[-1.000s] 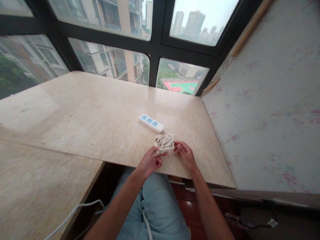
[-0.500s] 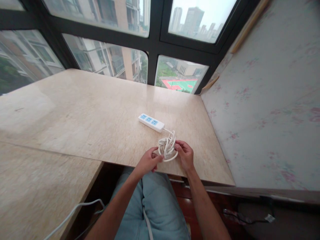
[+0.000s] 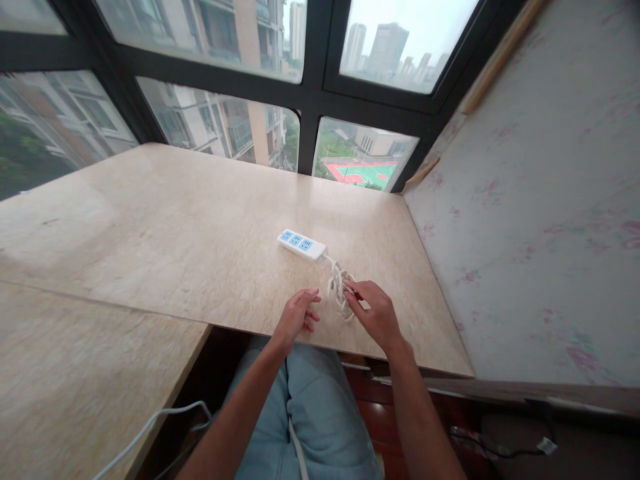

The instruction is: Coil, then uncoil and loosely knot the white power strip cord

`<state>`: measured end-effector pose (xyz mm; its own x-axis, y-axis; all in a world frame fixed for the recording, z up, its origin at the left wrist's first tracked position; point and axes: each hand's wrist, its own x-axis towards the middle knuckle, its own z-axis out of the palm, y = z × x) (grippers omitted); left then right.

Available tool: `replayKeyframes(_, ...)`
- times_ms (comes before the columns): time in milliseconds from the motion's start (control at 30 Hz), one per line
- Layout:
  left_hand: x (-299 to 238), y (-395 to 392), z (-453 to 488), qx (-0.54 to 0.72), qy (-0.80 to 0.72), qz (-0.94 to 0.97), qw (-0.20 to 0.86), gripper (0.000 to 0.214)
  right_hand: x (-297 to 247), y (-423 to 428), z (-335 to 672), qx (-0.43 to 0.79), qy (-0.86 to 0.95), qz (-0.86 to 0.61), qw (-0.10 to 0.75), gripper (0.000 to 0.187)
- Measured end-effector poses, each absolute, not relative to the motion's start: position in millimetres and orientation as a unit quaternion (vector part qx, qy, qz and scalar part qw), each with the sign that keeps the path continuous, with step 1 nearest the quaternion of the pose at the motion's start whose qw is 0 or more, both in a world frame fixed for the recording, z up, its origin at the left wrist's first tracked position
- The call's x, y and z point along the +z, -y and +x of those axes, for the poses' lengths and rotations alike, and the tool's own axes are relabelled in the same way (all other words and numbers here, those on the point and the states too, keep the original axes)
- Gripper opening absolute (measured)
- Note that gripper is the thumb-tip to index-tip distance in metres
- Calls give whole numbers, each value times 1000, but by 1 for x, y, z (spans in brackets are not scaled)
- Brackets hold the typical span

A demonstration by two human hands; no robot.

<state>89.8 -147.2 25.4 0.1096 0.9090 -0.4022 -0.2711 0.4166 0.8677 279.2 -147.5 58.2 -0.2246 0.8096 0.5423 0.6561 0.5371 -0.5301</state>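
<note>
- At lower left, a white cable trails over the inner edge of a marble-patterned window counter, near the person's left forearm; a backward swing of that arm could snag it.
- The left hand hovers by the counter's front edge, fingers loosely curled and parted, gripping nothing visible, just short of the cord; with no support from this side, loops could spill toward the lap.
- Beyond it, a three-socket white power strip lies aslant, well in from the front edge and apart from both hands; a sharp pull on its short free lead could drag or twist it.
- Joined to the strip's right end, a coiled white cord sits toward the counter's right front corner, its strands crossing; tugging the wrong one could tighten a tangle.
- The right hand pinches a strand between thumb and forefinger; gripping so little, it could let the bundle slip. Whether the coil is fully off the surface cannot be told.
</note>
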Motion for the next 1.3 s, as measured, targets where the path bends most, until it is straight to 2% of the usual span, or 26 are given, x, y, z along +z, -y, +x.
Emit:
replayKeyframes(133, 21, 145, 96, 470, -467, 329, 673, 46, 55, 159, 268, 36, 830, -432, 352, 28)
replayKeyframes(233, 20, 146, 100, 482, -452, 385, 644, 45, 47, 169, 256, -1, 839, -420, 346, 27)
replayKeyframes(433, 23, 154, 100, 509, -449, 380, 628, 43, 31, 184, 245, 2, 803, -431, 412, 32)
replayKeyframes(567, 21, 159, 98, 533, -457, 346, 622, 41, 27, 191, 246, 25, 728, -494, 474, 25)
replayKeyframes(700, 20, 161, 98, 545, -465, 336, 612, 37, 25, 195, 244, 124, 598, -580, 539, 15)
replayKeyframes(767, 20, 160, 99, 545, -465, 331, 614, 36, 24, 195, 245, 212, 502, -601, 585, 18)
replayKeyframes(867, 20, 158, 99, 552, -461, 315, 619, 35, 21, 189, 253, 321, 351, -540, 695, 24)
replayKeyframes(967, 17, 156, 98, 566, -460, 293, 618, 38, 19, 182, 269, 396, 246, -413, 782, 22)
replayKeyframes(1133, 16, 151, 93, 588, -442, 228, 637, 40, 17, 178, 290, 481, 173, -310, 802, 17)
replayKeyframes(1300, 15, 149, 87, 601, -395, 168, 674, 33, 12, 173, 294, 486, 170, -373, 772, 19)
